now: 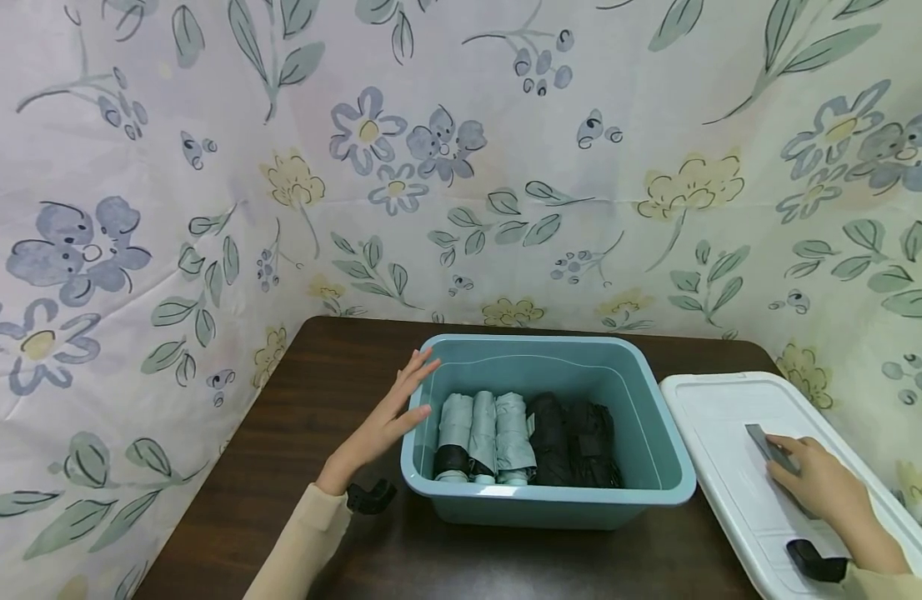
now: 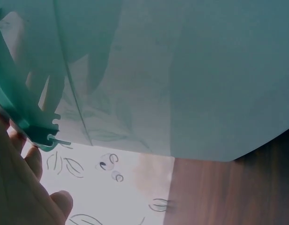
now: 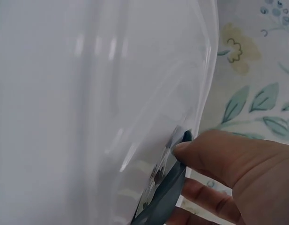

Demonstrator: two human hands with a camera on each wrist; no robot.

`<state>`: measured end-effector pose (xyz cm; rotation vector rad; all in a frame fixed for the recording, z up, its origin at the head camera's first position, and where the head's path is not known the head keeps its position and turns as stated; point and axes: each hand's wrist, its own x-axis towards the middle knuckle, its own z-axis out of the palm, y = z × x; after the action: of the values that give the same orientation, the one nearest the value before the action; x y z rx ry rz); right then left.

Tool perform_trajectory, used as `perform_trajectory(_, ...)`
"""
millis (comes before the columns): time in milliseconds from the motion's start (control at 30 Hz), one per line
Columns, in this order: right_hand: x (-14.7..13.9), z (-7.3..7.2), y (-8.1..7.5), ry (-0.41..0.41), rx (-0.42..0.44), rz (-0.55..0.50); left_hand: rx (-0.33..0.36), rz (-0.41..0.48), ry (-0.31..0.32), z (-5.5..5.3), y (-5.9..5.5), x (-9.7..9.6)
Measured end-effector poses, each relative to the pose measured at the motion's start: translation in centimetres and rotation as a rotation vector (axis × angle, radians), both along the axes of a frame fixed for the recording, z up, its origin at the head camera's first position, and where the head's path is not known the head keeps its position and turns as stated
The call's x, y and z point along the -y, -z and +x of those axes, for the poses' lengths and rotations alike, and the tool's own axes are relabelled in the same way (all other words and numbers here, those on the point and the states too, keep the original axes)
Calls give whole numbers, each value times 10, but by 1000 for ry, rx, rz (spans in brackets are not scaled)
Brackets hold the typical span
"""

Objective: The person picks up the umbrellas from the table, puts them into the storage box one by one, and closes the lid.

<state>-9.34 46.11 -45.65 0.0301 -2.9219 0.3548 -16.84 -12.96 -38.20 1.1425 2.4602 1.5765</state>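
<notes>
A teal storage bin [image 1: 558, 498] stands on the table in the head view. My left hand [image 1: 389, 412] is at its left rim with fingers extended; in the left wrist view the fingertips lie along the bin's edge [image 2: 22, 117]. Inside the bin, three pale grey-blue rolls [image 1: 483, 425] stand beside black rolled bundles [image 1: 569, 442]. To the right lies a white lid [image 1: 719, 425]. My right hand [image 1: 829, 483] grips its grey-blue handle [image 1: 764, 443]; the right wrist view shows the thumb [image 3: 184, 150] over the handle and the fingers beneath.
The dark wooden table [image 1: 281, 433] carries the bin and part of the lid, which extends toward the right. A floral cloth [image 1: 461, 167] hangs behind and along the left side. Black wrist mounts [image 1: 371, 497] sit at both wrists.
</notes>
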Motion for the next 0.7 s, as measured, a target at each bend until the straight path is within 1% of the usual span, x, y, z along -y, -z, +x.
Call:
perform_trajectory(267, 8, -3, -19, -19, -20, -7, 7, 5, -6, -1, 3, 1)
perform_trajectory(433, 14, -5, -31, -30, -13, 0, 19, 0, -12, -1, 1, 0)
perform_trajectory(633, 20, -11, -48, -70, -28, 25, 25, 1, -26, -1, 0, -1)
perform_trajectory(700, 21, -12, -53, -93, -46, 25, 24, 2, -27, -1, 1, -1)
